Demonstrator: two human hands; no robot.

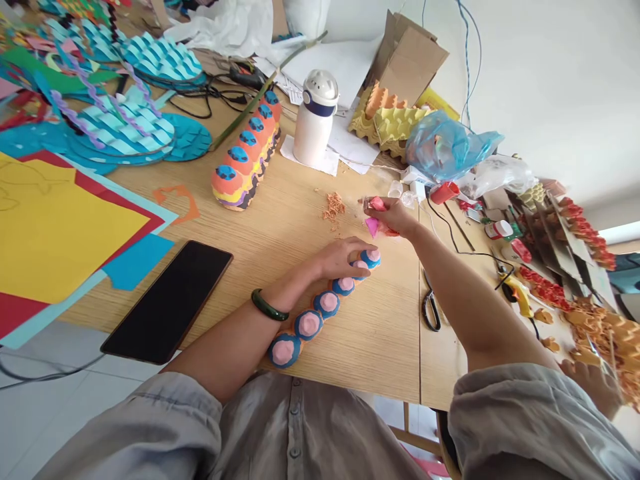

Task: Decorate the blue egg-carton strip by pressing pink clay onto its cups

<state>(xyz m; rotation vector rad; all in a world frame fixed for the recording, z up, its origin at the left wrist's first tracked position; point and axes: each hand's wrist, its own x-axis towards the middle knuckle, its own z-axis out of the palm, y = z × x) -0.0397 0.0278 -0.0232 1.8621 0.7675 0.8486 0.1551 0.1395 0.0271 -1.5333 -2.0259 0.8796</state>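
Observation:
My left hand (343,258), with a dark green bangle on its wrist, curls its fingers over the far end of an egg carton strip (329,303). This single row of bumps is painted blue with pink caps and lies diagonally on the table in front of me. Farther right, my right hand (395,217) closes around a packet of pink clay (377,204) in clear plastic. A brighter magenta piece (372,227) pokes out below its fingers. Orange shavings (333,207) are scattered left of that hand.
Nearby stand a painted orange carton strip (245,160) and a white bottle (314,123). A black phone (170,300) and coloured paper (65,227) lie left. Scissors (431,310), a yellow glue gun (520,293) and another person's hand (595,383) are right.

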